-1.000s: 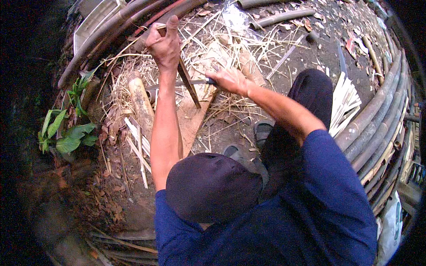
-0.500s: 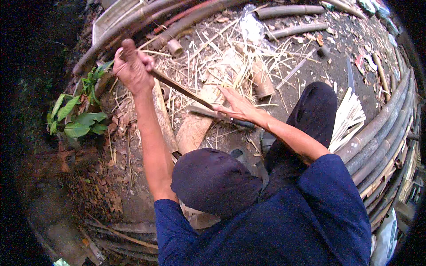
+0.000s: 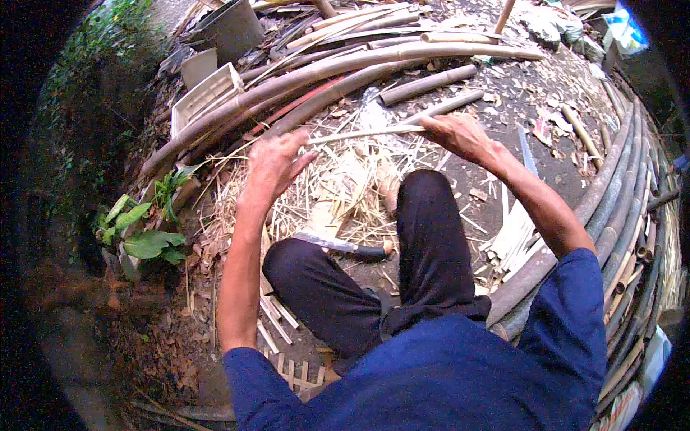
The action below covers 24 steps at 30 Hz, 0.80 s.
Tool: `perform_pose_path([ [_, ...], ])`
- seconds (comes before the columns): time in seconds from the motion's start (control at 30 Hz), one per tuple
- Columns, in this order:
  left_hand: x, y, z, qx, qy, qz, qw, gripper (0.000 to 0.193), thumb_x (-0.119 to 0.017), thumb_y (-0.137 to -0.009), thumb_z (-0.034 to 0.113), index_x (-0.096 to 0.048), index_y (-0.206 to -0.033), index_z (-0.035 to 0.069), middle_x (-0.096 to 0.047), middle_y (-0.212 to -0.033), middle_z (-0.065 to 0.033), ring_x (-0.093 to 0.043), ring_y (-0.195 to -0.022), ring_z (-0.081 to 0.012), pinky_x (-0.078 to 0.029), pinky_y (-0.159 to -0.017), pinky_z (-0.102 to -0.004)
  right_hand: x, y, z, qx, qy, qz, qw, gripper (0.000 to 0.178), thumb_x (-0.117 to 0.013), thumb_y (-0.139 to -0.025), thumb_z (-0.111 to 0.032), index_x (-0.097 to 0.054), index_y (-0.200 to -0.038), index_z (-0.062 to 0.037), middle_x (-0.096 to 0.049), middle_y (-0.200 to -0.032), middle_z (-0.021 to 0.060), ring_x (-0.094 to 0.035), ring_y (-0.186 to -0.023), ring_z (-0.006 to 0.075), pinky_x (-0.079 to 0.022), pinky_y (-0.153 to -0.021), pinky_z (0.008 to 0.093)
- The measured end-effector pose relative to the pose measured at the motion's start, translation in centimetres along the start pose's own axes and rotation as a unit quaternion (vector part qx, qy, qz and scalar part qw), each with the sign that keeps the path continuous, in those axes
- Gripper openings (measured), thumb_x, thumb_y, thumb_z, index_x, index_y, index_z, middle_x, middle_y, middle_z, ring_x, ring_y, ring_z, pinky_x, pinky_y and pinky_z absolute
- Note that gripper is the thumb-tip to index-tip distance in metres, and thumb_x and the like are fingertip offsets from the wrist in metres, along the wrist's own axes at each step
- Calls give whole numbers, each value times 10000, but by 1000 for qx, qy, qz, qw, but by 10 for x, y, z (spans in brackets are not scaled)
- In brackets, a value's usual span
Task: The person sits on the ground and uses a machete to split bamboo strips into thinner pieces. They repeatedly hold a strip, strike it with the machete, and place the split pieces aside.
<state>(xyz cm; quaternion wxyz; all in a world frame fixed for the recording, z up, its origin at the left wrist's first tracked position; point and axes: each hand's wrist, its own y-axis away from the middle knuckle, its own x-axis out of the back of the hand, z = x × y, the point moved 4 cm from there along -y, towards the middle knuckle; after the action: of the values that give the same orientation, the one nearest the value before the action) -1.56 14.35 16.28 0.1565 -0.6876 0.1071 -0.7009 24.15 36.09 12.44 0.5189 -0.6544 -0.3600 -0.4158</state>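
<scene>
A long, narrow bamboo strip [image 3: 366,133] spans the gap between my two hands, nearly level above the ground. My left hand [image 3: 275,164] has its fingers at the strip's left end, slightly blurred, the thumb sticking out below. At the other end my right hand [image 3: 461,136] is closed round the strip. Below, near my left knee, lies a knife [image 3: 334,243] with a shiny blade and a black handle. Pale bamboo shavings [image 3: 287,197] litter the ground beneath the strip, partly covering a flat piece of wood [image 3: 327,208].
Bamboo poles [image 3: 345,63] lie across the far side, and several more [image 3: 611,208] curve along the right. A bundle of split strips [image 3: 512,241] rests by my right knee. A saw-like blade [image 3: 527,151] lies beyond. A leafy plant [image 3: 147,241] and white crate [image 3: 208,98] stand left.
My right hand has moved up and away from the knife, and the strip now stretches level between both hands. The view has tilted farther out, showing both knees.
</scene>
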Motion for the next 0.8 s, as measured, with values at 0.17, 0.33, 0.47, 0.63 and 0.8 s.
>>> perform_pose_path([
  [0.17, -72, 2, 30, -89, -10, -51, 995, 227, -506, -945, 337, -546, -904, 117, -632, -801, -105, -633, -798, -316, -486, -638, -454, -1, 56, 27, -28, 30, -100, 994, 298, -485, -965, -382, -497, -859, -104, -555, -625, 153, -602, -615, 350, -441, -524, 465],
  [0.33, -112, 11, 56, -44, 55, -139, 988, 278, -456, -969, 375, -561, -974, 118, -625, -809, -202, -619, -751, -401, -479, -613, -496, -22, 99, 32, -76, -4, -135, 988, 338, -403, -989, -432, -505, -920, -117, -578, -648, 186, -598, -628, 401, -440, -524, 498],
  [0.47, -131, 31, 59, -6, 74, -90, 993, 410, -458, -958, 434, -569, -945, 39, -615, -757, -247, -623, -761, -410, -481, -647, -520, -40, 112, 27, -138, 16, -122, 983, 355, -419, -969, -474, -560, -939, -149, -609, -637, 178, -620, -614, 399, -476, -535, 509],
  [0.63, -151, 50, 66, 102, 20, -125, 987, 486, -421, -960, 487, -576, -981, 27, -633, -828, -272, -632, -805, -429, -489, -677, -538, -55, 126, 13, -207, 48, -103, 972, 407, -393, -962, -516, -589, -944, -160, -647, -691, 178, -657, -678, 381, -512, -561, 496],
  [0.8, -163, 55, 77, 173, 49, -174, 968, 509, -410, -958, 499, -644, -997, 49, -643, -863, -269, -629, -833, -454, -491, -708, -558, -55, 136, -2, -265, 55, -106, 957, 440, -400, -955, -524, -619, -935, -144, -660, -726, 179, -663, -704, 384, -512, -570, 510],
])
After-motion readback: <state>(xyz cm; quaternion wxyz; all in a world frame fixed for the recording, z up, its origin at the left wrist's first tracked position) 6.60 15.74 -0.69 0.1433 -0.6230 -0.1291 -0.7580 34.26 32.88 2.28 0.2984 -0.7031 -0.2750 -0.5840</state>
